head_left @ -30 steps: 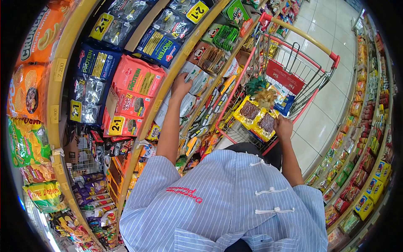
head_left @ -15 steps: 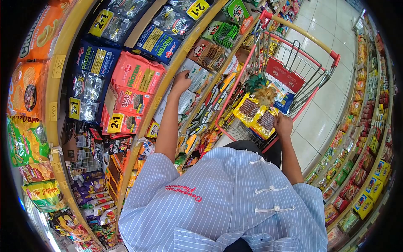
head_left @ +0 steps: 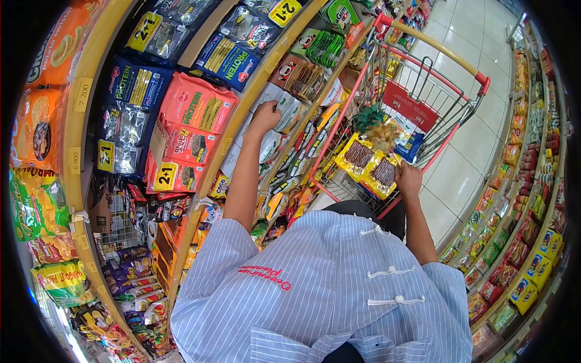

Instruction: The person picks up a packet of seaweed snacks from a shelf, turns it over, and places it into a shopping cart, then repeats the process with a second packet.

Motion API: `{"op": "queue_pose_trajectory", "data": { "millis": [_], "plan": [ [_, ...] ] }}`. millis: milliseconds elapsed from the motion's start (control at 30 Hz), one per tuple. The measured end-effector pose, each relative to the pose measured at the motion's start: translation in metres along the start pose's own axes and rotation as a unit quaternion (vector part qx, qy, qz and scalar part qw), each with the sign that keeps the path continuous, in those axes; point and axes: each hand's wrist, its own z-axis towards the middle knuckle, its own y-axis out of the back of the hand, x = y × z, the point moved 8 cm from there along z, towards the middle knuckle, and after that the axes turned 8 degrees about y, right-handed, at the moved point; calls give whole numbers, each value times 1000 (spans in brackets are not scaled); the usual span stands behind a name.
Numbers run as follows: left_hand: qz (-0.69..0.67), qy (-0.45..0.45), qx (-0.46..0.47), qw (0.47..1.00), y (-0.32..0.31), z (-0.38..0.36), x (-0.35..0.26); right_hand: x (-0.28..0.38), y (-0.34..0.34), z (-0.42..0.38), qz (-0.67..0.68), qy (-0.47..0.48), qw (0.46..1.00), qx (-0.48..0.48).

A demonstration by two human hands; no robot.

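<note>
At the left shelf, my left hand (head_left: 265,116) is over a box of white and green packets (head_left: 289,114), its fingers curled; whatever they may hold is hidden. My right hand (head_left: 408,179) is closed on the near edge of a yellow snack pack (head_left: 380,173) with brown contents in the shopping cart (head_left: 396,209). A second yellow pack (head_left: 357,155) lies beside it. Beyond the packs sit a pineapple (head_left: 381,137) with green leaves and a blue packet (head_left: 410,147).
Shelves of snacks curve along the left, with pink packs (head_left: 196,124), dark blue packs (head_left: 136,86) and orange bags (head_left: 36,130). Another shelf of small packs (head_left: 538,269) runs down the right. White floor tiles (head_left: 463,181) lie between, beyond the cart's yellow handle (head_left: 433,45).
My left hand has shifted slightly to the right over the white and green packets. My right hand stays at the yellow pack, and the cart has not visibly moved.
</note>
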Motion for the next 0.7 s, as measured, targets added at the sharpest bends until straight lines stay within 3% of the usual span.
{"op": "queue_pose_trajectory", "data": {
  "millis": [333,533,567,600,700],
  "plan": [
    [44,40,49,997,-18,6,8,0,-1,0,11,-1,1000,6],
    [-8,27,4,1000,-35,13,23,-7,-7,-6,14,1,999,-33],
    [15,37,44,998,-49,24,33,-4,-6,-4,45,14,998,-35],
    [26,47,60,997,-26,1,5,-11,-19,-6,4,1,1000,-20],
    [-25,59,64,996,-34,10,12,1,-9,-1,-61,12,998,11]
  ]
}}
